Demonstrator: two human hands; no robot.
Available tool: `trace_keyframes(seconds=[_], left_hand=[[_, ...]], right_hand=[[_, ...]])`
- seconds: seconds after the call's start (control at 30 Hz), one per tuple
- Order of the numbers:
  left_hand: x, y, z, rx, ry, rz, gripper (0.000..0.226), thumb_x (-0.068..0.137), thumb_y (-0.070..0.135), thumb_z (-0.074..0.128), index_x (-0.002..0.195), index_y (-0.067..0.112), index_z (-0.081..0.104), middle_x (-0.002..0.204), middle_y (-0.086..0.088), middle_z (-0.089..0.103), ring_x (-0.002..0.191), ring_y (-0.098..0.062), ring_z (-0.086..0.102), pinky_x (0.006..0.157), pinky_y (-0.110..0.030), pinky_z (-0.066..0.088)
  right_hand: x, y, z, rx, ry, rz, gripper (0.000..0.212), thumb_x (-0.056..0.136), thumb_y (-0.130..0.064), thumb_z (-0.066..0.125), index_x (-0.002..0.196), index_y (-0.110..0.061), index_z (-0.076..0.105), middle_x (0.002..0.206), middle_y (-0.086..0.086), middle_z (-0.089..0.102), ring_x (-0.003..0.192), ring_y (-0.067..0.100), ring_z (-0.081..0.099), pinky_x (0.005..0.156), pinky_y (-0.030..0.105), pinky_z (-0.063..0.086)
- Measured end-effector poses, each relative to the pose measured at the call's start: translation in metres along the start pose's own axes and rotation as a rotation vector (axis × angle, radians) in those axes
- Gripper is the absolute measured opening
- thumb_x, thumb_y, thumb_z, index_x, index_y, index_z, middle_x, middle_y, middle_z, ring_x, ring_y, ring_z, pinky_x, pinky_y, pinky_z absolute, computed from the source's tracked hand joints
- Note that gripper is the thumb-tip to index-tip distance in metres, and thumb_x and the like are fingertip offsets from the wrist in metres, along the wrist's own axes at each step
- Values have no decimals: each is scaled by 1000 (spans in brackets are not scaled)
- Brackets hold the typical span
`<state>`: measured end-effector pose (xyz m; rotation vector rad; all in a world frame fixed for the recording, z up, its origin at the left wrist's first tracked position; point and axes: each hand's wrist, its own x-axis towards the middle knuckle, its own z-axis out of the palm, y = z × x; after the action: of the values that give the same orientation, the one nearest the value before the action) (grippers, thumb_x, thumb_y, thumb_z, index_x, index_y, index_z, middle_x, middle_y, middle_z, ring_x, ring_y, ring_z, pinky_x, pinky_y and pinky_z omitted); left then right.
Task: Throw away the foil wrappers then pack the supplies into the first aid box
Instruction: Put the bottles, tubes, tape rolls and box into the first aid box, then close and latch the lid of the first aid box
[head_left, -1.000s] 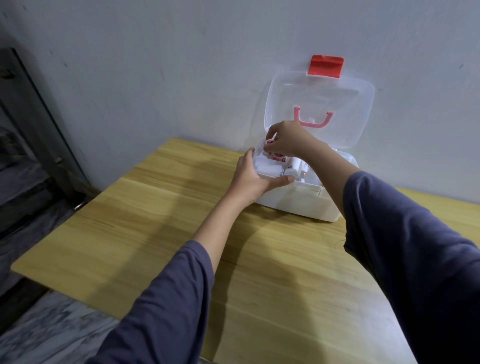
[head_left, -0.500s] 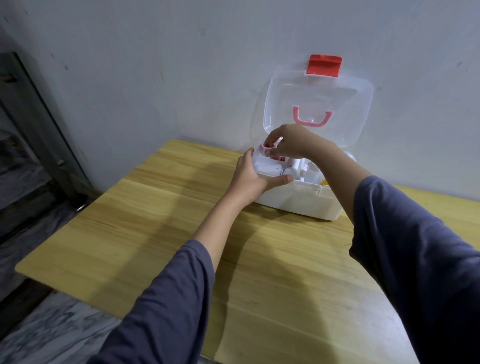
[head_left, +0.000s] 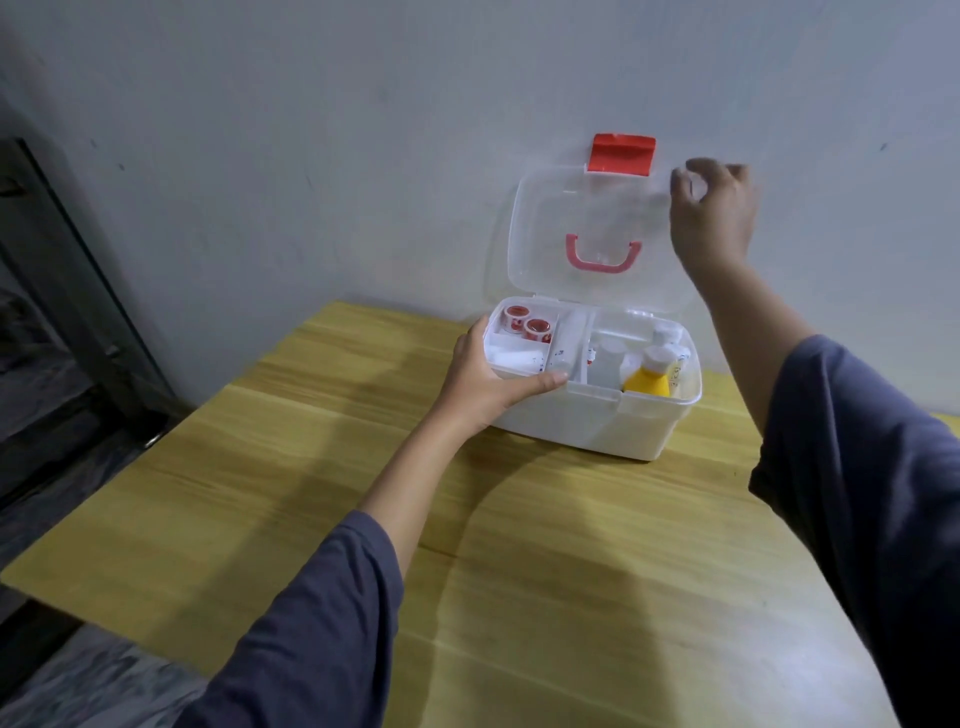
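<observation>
A: Worktop, then box at its far edge by the wall, lid upright.
B: Hands?
A: Left hand clasps the box's left corner; right hand at the lid's upper right edge, fingers curled, grip blurred.
B: Contents?
A: Yellow bottle, two tape rolls. Labels unreadable.

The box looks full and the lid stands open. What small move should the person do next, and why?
Probably swing the clear lid down with the right hand, which is already at its upper right edge. The left hand steadies the first aid box, supplies such as the yellow bottle sit inside, and no supplies lie on the table.
</observation>
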<state>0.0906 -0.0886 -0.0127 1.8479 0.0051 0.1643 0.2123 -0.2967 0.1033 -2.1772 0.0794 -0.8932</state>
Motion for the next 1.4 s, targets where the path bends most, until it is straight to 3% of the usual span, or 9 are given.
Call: trace_keyframes(seconds=[0.13, 0.33, 0.47, 0.67, 0.83, 1.03, 1.17, 1.27, 1.4], left_hand=[[0, -1, -1, -2, -9, 6, 114, 42, 61, 88, 144, 29, 50, 146, 3, 53, 136, -16, 54, 116, -41, 47], [-2, 2, 0, -27, -6, 6, 117, 40, 60, 90, 145, 26, 50, 146, 1, 55, 135, -17, 55, 116, -42, 48], [-7, 5, 3, -50, -22, -17, 124, 39, 61, 88, 149, 25, 45, 149, 0, 51, 138, -20, 52, 117, -43, 45], [-18, 6, 9, -115, -63, 0, 114, 45, 56, 85, 147, 29, 40, 154, -1, 49, 144, -20, 48, 123, -42, 39], [-24, 1, 13, -189, -22, 42, 101, 51, 50, 87, 141, 20, 52, 140, 0, 63, 136, -22, 58, 117, -40, 46], [-30, -8, 18, -227, -4, 92, 127, 57, 56, 94, 159, 10, 34, 160, -8, 48, 150, -22, 45, 125, -41, 38], [-38, 0, 17, -214, 4, 86, 100, 87, 24, 83, 165, 10, 21, 170, -1, 30, 157, -14, 29, 108, -3, 35], [-36, 1, 19, -197, 37, 91, 80, 101, 24, 65, 165, 14, 18, 173, 3, 20, 160, -11, 17, 115, -13, 21], [-35, 0, 20, -199, 67, 118, 69, 104, 24, 59, 163, 14, 24, 170, 1, 29, 159, -14, 24, 127, -24, 22]], right_hand=[[2, 6, 3, 126, 2, 61, 33, 92, -26, 45, 114, -11, 64, 125, 16, 51, 116, 26, 51, 93, 19, 36], [-9, 6, -20, 230, 6, 34, 27, 89, -29, 54, 105, -13, 69, 101, -1, 45, 89, 13, 50, 58, -2, 34], [-36, 8, -45, 338, -49, -41, 23, 86, -29, 59, 102, -17, 69, 102, 0, 51, 91, 13, 57, 71, 0, 40], [-96, 33, -75, 467, -173, -143, 22, 85, -24, 62, 108, -24, 64, 114, 4, 62, 112, 19, 59, 101, 37, 47], [-144, 59, -81, 465, -265, -172, 36, 84, -17, 66, 119, -21, 58, 124, 0, 55, 121, 11, 53, 103, 17, 38], [-167, 79, -80, 403, -282, -118, 34, 85, -17, 65, 119, -14, 61, 129, 5, 55, 122, 11, 52, 102, 22, 39], [-162, 62, -79, 380, -216, -85, 25, 86, -26, 64, 108, -16, 67, 123, 3, 58, 115, 12, 55, 99, 28, 43], [-152, 41, -72, 289, -281, -46, 26, 86, -32, 64, 107, -17, 67, 129, 2, 54, 119, 11, 49, 90, 24, 36], [-147, 32, -66, 221, -382, -30, 36, 82, -38, 66, 113, -22, 65, 135, 2, 47, 129, 14, 40, 98, 28, 34]])
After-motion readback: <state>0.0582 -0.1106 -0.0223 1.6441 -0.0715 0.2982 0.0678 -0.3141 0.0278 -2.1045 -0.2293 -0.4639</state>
